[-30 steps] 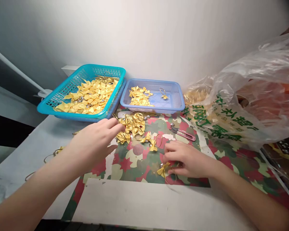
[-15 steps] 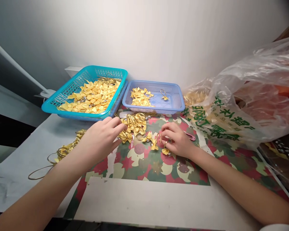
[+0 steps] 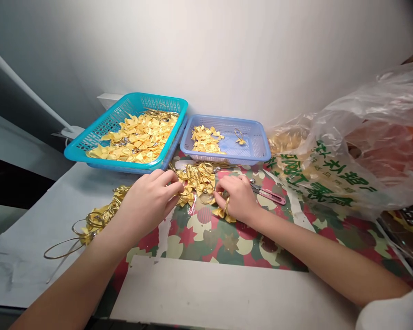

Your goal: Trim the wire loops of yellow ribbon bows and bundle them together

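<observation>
My left hand (image 3: 154, 195) is at the left edge of a pile of yellow bows with gold wire (image 3: 196, 178), its fingers bent together; what lies between the fingertips is too small to tell. Just right of the pile, my right hand (image 3: 237, 199) has its thumb and fingers closed around a yellow bow with a gold ring (image 3: 226, 213). Beyond my right hand lies a pink-handled tool (image 3: 271, 196). More bows with gold wire loops (image 3: 96, 220) lie beside my left forearm.
A teal basket (image 3: 74, 149) heaped with yellow bows stands at the back left. Beside it is a blue basket (image 3: 246, 160) with bows and one wire loop piece. A printed plastic bag (image 3: 330, 174) bulges on the right. White paper (image 3: 206, 288) covers the near edge.
My right hand has moved left to the pile and the bows beside it, uncovering the pink-handled tool. My left hand has barely moved. The view has shifted slightly.
</observation>
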Demonstrator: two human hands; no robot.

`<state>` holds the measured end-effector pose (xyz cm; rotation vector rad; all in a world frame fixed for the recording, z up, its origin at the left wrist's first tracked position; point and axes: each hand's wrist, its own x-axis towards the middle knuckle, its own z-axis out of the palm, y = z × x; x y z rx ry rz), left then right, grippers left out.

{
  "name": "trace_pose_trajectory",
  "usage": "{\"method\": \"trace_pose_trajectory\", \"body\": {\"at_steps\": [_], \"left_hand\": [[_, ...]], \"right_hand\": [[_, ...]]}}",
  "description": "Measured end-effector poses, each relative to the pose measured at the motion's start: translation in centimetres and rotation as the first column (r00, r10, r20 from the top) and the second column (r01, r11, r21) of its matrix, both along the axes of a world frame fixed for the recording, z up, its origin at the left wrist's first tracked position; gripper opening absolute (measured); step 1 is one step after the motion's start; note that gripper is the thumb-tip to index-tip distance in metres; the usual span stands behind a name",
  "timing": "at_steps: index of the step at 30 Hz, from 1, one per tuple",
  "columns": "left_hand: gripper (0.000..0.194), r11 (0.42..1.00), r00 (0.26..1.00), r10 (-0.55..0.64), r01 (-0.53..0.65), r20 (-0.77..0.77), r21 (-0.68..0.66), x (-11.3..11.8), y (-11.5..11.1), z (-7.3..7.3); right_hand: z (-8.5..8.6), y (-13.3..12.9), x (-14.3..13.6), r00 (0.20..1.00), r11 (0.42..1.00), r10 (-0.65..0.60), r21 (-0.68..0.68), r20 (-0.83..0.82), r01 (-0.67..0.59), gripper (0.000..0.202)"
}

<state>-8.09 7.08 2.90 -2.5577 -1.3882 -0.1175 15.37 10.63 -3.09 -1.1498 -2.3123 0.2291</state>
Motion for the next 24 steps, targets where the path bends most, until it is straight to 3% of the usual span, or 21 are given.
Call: {"method": "trace_pose_trajectory", "body": {"at_steps": [4, 7, 9, 12, 14, 17, 24], "left_hand": [[0.017, 1.0, 1.0, 0.005, -0.005, 0.001, 0.028, -0.1, 0.0, -0.2], [0.012, 0.999, 1.0, 0.017, -0.017, -0.003, 0.029, 0.0, -0.1, -0.3], [0.01, 0.999, 1.0, 0.02, -0.02, -0.004, 0.026, 0.0, -0.2, -0.3], [0.01, 0.999, 1.0, 0.021, -0.021, 0.002, 0.033, 0.0, -0.2, -0.3], [0.011, 0.999, 1.0, 0.022, -0.022, 0.006, 0.037, 0.0, -0.2, -0.3], [0.012, 0.999, 1.0, 0.027, -0.027, 0.001, 0.028, 0.0, -0.3, -0.3], [0.014, 0.999, 0.999, 0.04, -0.04, -0.005, 0.016, 0.0, -0.4, -0.5]], "right_hand": [[0.2, 0.0, 0.9, 0.993, 0.973, 0.066, 0.226, -0.101, -0.041, 0.016], [0.3, -0.1, 1.2, 0.985, 0.96, 0.143, 0.257, -0.099, -0.114, 0.013], [0.3, -0.2, 0.9, 0.988, 0.977, 0.134, 0.178, -0.08, -0.118, 0.009], [0.0, -0.2, -0.1, 1.0, 1.0, -0.011, -0.022, -0.02, 0.01, 0.011], [-0.1, -0.1, -0.6, 0.996, 0.984, -0.081, -0.158, 0.021, 0.083, 0.01], [-0.1, -0.2, -0.6, 0.997, 0.965, -0.069, -0.254, 0.017, 0.071, 0.005], [0.5, -0.6, 0.6, 0.959, 0.999, 0.021, 0.05, -0.283, -0.007, 0.008]]}}
